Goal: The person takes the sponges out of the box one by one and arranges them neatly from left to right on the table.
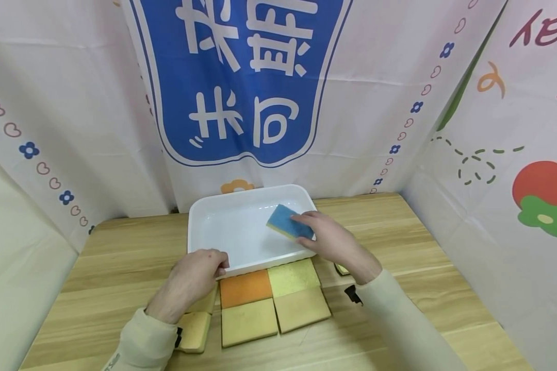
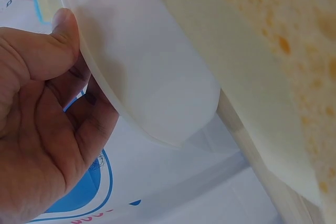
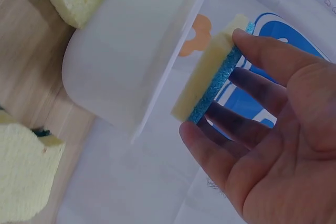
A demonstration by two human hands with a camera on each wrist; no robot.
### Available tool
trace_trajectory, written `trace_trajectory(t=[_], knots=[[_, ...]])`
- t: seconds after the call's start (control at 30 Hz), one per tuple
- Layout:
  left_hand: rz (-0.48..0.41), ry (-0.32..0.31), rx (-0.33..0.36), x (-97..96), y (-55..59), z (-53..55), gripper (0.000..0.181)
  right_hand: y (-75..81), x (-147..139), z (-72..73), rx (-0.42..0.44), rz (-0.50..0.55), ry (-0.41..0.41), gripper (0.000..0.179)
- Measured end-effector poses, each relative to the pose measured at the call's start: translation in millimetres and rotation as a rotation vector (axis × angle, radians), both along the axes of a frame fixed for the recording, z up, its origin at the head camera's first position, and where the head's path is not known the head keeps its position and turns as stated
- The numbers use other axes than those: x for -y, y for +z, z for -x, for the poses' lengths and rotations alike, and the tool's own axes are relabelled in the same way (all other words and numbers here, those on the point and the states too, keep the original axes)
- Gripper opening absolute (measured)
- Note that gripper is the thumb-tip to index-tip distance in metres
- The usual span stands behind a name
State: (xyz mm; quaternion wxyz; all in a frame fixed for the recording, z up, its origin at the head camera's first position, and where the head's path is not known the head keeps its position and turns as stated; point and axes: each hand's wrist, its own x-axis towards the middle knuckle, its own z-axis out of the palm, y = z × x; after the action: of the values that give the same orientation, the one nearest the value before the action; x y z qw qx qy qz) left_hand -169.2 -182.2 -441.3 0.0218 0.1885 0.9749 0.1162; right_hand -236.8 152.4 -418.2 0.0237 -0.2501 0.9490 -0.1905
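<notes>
A white rectangular tray [image 1: 236, 232] stands at the back of the table. My left hand [image 1: 192, 278] grips its near left rim, with the thumb on the edge and fingers curled under the lip in the left wrist view. Above the tray's right part, my right hand [image 1: 334, 242] holds a sponge [image 1: 285, 221] by its edges, between thumb and fingers. This sponge has a blue scouring side facing up and a pale yellow side below; both layers show in the right wrist view.
In front of the tray lie an orange sponge [image 1: 246, 289], a pale yellow sponge [image 1: 294, 276] and two tan ones. More sponges [image 1: 196, 330] lie under the left forearm, and another [image 1: 342, 270] sits beside the right wrist. A printed curtain [image 1: 93, 154] hangs behind the table.
</notes>
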Motion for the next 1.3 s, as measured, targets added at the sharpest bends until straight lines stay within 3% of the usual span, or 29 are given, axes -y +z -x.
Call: trace_trajectory(t=[0.43, 0.7, 1.07, 1.3], knots=[[0.002, -0.001, 0.006, -0.9, -0.1, 0.0, 0.026, 5.9, -43.2, -15.8, -0.034, 0.027, -0.138, 0.063], [0.004, -0.005, -0.002, -1.4, -0.7, 0.1, 0.026, 11.4, -69.8, -20.4, -0.006, 0.020, -0.233, 0.062], [0.006, -0.001, 0.004, -1.3, 0.5, -0.1, 0.028, 7.3, -91.1, -17.9, -0.036, -0.122, -0.340, 0.062], [-0.011, 0.006, 0.004, 0.3, -0.2, 1.1, 0.028, -0.8, -98.9, -15.4, 0.024, -0.181, -0.393, 0.063]])
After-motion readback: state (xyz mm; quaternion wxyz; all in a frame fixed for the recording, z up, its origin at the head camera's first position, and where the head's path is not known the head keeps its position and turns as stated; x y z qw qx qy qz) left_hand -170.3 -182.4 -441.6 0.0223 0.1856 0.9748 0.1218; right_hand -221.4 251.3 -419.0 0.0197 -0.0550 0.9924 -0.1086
